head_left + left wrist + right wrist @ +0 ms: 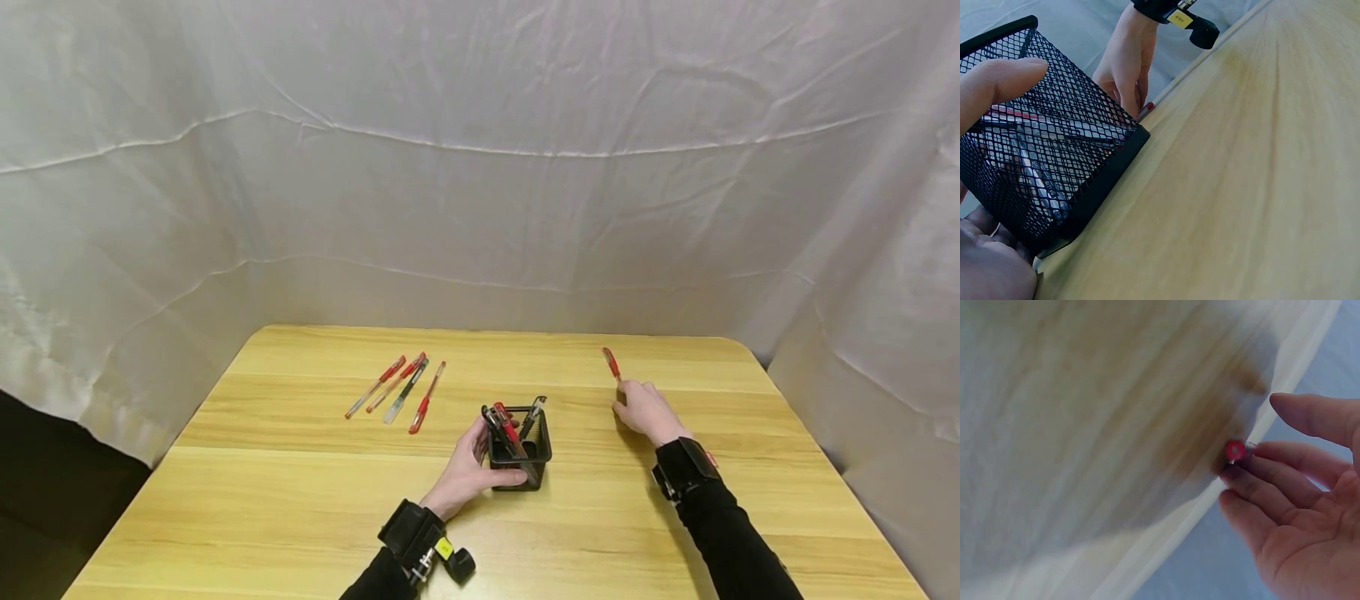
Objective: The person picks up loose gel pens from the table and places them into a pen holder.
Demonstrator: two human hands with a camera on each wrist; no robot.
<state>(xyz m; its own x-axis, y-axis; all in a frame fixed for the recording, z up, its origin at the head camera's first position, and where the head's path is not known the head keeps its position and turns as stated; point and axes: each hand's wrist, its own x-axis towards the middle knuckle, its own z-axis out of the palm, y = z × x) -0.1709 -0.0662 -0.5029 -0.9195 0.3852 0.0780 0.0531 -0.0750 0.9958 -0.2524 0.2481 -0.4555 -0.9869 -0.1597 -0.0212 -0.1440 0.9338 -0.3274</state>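
My left hand (465, 477) grips a black mesh pen holder (1094, 144) from its left side, thumb across the near face and other fingers behind. A red pen (506, 425) and several black pens lean inside it. Over on the right side of the table, my right hand (651, 411) reaches down to a single red-capped pen (611, 363). In the right wrist view, its fingertips touch that pen's red end (1235, 450), while the thumb stays apart from it. Much of this pen is hidden there, as it points away from the camera.
Left of the holder lie several loose pens: red ones (427, 400) and one with a dark barrel and clear cap (406, 392). They rest on a light wooden table (300, 483). Pale cloth (480, 217) hangs behind the table and along its sides.
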